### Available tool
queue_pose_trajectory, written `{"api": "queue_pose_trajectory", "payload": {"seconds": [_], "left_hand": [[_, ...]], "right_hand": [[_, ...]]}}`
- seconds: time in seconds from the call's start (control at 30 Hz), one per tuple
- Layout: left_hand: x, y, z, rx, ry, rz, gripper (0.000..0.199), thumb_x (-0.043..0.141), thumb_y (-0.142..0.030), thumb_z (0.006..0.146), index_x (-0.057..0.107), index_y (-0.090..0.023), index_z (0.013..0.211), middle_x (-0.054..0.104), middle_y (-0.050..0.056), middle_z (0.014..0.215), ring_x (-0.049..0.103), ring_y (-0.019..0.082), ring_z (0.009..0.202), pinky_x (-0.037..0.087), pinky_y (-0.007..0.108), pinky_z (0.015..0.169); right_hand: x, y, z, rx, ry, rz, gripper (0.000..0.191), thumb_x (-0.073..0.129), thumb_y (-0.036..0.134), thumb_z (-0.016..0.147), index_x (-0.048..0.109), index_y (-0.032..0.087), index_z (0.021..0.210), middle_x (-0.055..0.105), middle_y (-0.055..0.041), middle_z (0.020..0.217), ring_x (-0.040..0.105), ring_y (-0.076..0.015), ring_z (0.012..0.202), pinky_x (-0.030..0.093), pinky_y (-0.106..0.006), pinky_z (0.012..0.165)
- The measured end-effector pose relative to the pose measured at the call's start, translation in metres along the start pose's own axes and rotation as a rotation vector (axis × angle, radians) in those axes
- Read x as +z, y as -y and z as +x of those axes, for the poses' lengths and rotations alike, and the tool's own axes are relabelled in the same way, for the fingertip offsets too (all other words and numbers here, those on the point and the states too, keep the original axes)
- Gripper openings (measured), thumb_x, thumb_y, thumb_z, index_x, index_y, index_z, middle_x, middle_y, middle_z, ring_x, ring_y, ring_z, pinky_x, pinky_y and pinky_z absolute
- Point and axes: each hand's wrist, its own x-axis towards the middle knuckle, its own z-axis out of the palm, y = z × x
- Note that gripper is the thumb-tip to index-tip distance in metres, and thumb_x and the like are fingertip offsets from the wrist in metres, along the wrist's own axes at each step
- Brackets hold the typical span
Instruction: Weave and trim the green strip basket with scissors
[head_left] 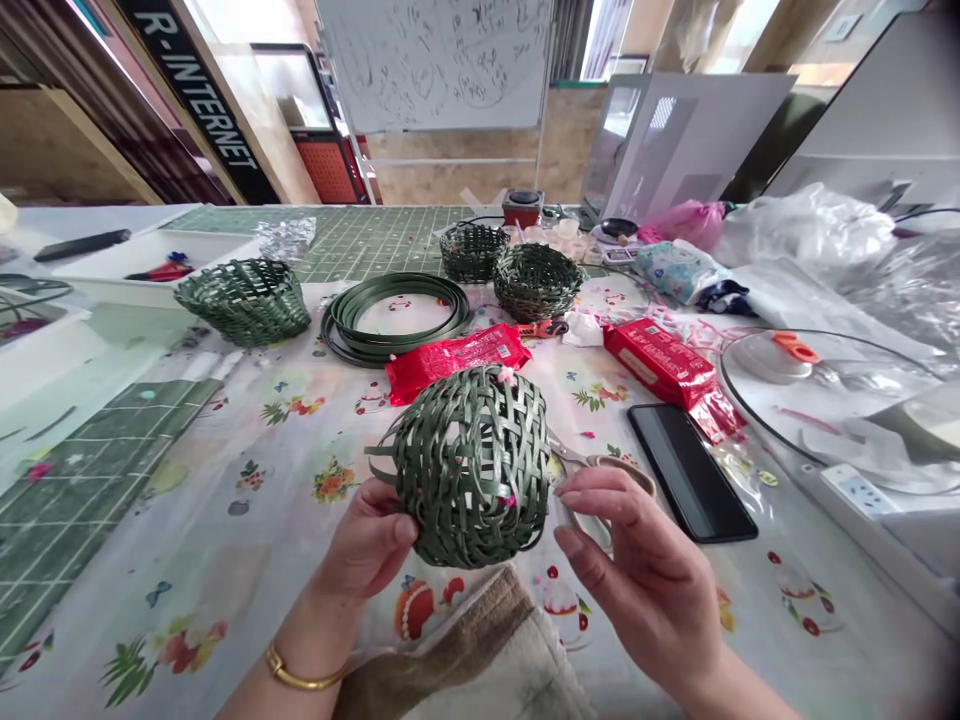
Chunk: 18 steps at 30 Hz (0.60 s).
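Where a wide surface [247,520] under a flower-printed plastic cloth fills most of the view, a person sits at its near edge and works with both bare hands. Far back stands a whiteboard [439,60] with faint writing. On the surface, well apart from the hands, lie a coil of flat green strip [394,315], three finished green baskets [244,298], two red packets [454,360], and a black phone [690,470] lying flat to the right.

Just in front of the person, raised a little above the cloth, is a half-woven green basket [472,465], dome side up, with loose strip ends sticking out at its left and small pink clips on the weave. The left hand [367,545] is curled closed on the basket's lower left rim, thumb pressed on the weave. The right hand [645,570] is half open, fingers loosely bent, fingertips just beside the basket's right side; whether they touch it cannot be told. Scissors [600,470] lie partly hidden behind that hand.

The basket looks light and springy, stiff enough to hold its shape but likely to dent if squeezed. Its strips seem smooth and slippery, so the rim, where the weave is dense, is probably the safest hold.
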Motion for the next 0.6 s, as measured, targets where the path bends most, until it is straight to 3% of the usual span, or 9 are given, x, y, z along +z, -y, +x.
{"api": "queue_pose_trajectory", "payload": {"seconds": [0.23,0.43,0.5,0.6], "left_hand": [[0.019,-0.001,-0.004,0.063,0.055,0.065,0.024,0.089,-0.028,0.050,0.078,-0.025,0.071,0.076,0.004,0.072,0.073,0.025,0.066,0.062,0.036,0.065],[0.019,0.004,-0.011,0.087,0.000,0.126,0.023,0.088,-0.028,0.051,0.078,-0.026,0.071,0.077,0.004,0.077,0.072,0.025,0.066,0.061,0.036,0.062],[0.015,0.005,-0.015,0.183,-0.009,0.246,0.020,0.086,-0.025,0.056,0.079,-0.026,0.074,0.077,0.003,0.080,0.072,0.024,0.069,0.061,0.036,0.064],[0.006,0.003,-0.021,0.456,0.036,0.640,0.026,0.080,-0.015,0.064,0.078,-0.031,0.084,0.077,0.001,0.091,0.070,0.025,0.084,0.057,0.043,0.084]], "right_hand": [[0.002,0.000,0.002,-0.050,0.042,-0.075,0.035,0.065,0.007,0.080,0.063,0.029,0.109,0.064,-0.0044,0.092,0.060,-0.0211,0.087,0.050,-0.038,0.076],[0.006,-0.011,0.002,0.084,-0.017,-0.044,0.027,0.068,0.015,0.080,0.066,0.028,0.104,0.066,-0.0033,0.092,0.062,-0.0199,0.085,0.051,-0.034,0.076],[0.006,-0.014,0.002,0.182,-0.019,0.044,0.020,0.068,0.020,0.081,0.068,0.028,0.100,0.068,-0.0024,0.090,0.063,-0.0191,0.085,0.051,-0.033,0.078],[0.005,-0.019,0.002,0.370,0.023,0.254,0.016,0.069,0.029,0.082,0.069,0.027,0.098,0.070,-0.0031,0.091,0.065,-0.0194,0.088,0.052,-0.035,0.082]]}}
